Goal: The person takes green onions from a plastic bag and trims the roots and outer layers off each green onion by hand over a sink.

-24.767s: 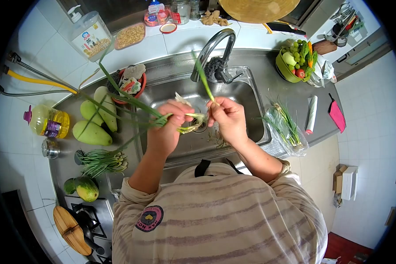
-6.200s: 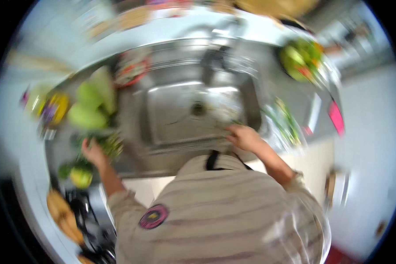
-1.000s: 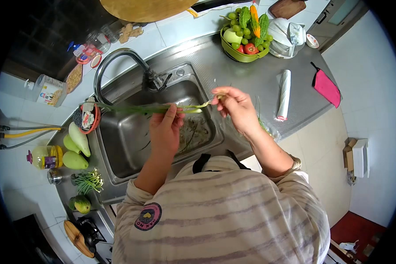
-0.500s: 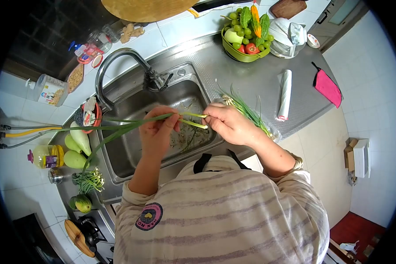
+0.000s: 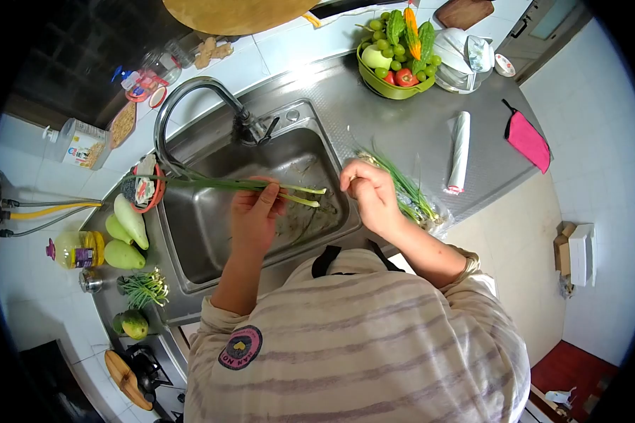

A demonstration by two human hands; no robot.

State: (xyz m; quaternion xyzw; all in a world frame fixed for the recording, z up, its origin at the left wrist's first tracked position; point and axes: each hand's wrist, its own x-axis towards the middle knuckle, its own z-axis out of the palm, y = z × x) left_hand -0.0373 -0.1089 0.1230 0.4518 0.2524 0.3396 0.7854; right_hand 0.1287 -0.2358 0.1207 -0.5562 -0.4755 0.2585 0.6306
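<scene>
Over the sink (image 5: 197,257), my left hand (image 5: 255,215) is closed around a few scallions (image 5: 215,184). Their long green leaves reach left past the faucet, and their pale cut-looking ends point right. My right hand (image 5: 371,195) is apart from those ends, above the sink's right edge, with its fingers curled and pinched together. Whatever it may hold is too small to make out. Beside it on the counter lies a bunch of scallions (image 5: 402,180) on clear plastic. Bits of plant scrap (image 5: 300,225) are scattered on the sink bottom.
A chrome faucet (image 5: 164,127) arches over the sink. At the back stands a green basket (image 5: 395,90) of fruit and vegetables. A plastic roll (image 5: 459,151) and pink cloth pouch (image 5: 527,141) lie to the right. Left are pale gourds (image 5: 125,255), an oil bottle (image 5: 74,250) and trimmed scallions (image 5: 144,287).
My right hand has come away from the scallion ends and moved slightly right, its fingers curling in. My left hand has shifted a little right and lower, still holding the scallions.
</scene>
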